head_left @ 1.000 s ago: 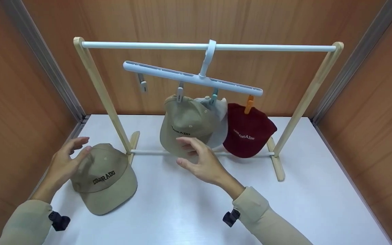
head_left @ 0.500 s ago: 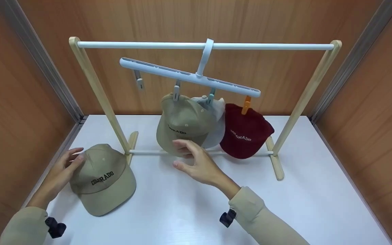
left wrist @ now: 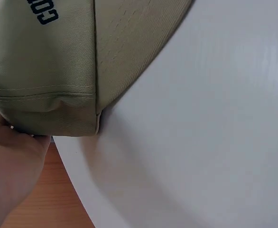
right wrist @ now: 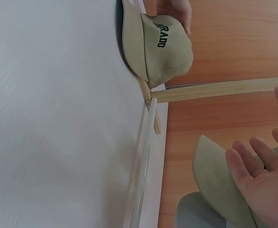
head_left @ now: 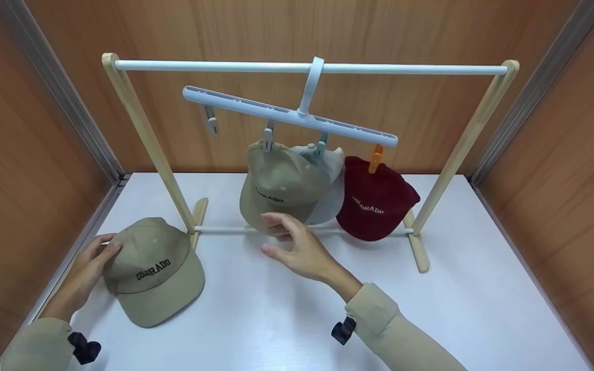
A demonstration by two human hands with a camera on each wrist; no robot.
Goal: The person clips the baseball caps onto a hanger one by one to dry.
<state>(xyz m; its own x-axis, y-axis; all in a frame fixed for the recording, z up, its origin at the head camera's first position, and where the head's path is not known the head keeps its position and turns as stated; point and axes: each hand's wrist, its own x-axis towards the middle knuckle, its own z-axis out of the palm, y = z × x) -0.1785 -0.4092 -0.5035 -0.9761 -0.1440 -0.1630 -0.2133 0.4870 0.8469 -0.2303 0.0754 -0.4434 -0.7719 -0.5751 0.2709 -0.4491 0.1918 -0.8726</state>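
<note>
A khaki baseball cap (head_left: pixel 147 265) marked COLORADO lies on the table at the left, its brim toward the front. My left hand (head_left: pixel 81 275) holds the rear side of its crown, thumb on the near face; the fingers are largely hidden behind it. Also in the left wrist view, the left hand (left wrist: pixel 15 161) meets the edge of the cap (left wrist: pixel 44 61). My right hand (head_left: pixel 302 252), fingers loosely bent and holding nothing, hovers before the brim of a hanging khaki cap (head_left: pixel 286 178). The right wrist view shows the right hand (right wrist: pixel 267 180) with spread fingers beside that cap (right wrist: pixel 215 171).
A tilted pale blue hanger (head_left: pixel 276 114) hooks over the white rod (head_left: pixel 214 66) of a wooden stand. Its clips hold the khaki cap, a light blue cap (head_left: pixel 334 198) and a dark red cap (head_left: pixel 374 198). A grey clip (head_left: pixel 212 125) hangs at its left end. Wooden panels enclose the table.
My left hand has moved down to the cap on the table, and the thumb and fingers have closed in on its crown. The right hand has barely moved.
</note>
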